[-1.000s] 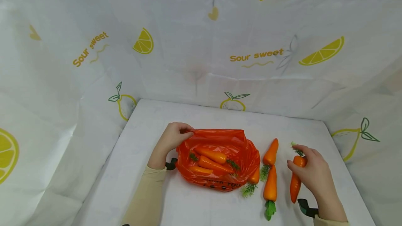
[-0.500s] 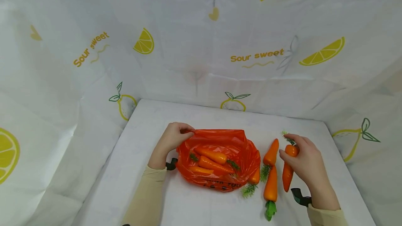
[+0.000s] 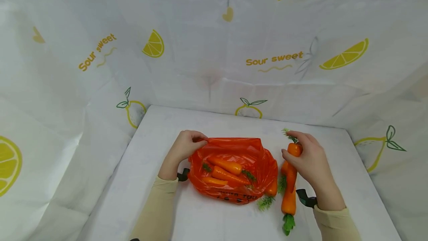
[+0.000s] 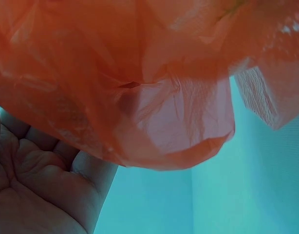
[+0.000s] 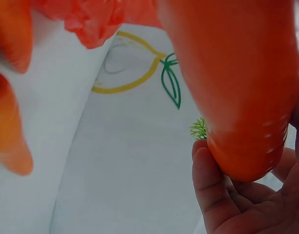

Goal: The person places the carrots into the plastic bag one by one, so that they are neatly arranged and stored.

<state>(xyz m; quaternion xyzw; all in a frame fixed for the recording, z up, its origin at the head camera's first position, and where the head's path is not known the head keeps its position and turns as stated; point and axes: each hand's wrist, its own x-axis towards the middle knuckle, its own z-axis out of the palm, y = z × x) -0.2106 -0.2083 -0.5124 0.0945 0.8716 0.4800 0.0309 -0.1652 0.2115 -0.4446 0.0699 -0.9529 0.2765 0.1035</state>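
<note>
A red plastic bag [image 3: 234, 144] lies with its mouth spread, several carrots [image 3: 226, 175] inside it. My left hand [image 3: 185, 146] pinches the bag's upper left edge; the left wrist view shows its palm beside the thin red plastic [image 4: 178, 122]. Up at the leafy end, my right hand [image 3: 309, 155] grips a carrot [image 3: 291, 176] between thumb and fingers, its tip pointing toward me. In the head view this carrot overlaps two others on the table, including the lower carrot [image 3: 288, 203] with a green leafy top. The right wrist view shows the held carrot [image 5: 232, 92] close up.
One more carrot [image 3: 271, 189] lies against the bag's right side, its fringed greens [image 3: 265, 203] on the white table [image 3: 207, 222]. A white cloth printed with lemons [image 3: 187, 81] rises behind the table and on both sides.
My right hand has carried its carrot leftward and slightly away from me, from the table's right side to over the two lying carrots. My left hand stays on the bag.
</note>
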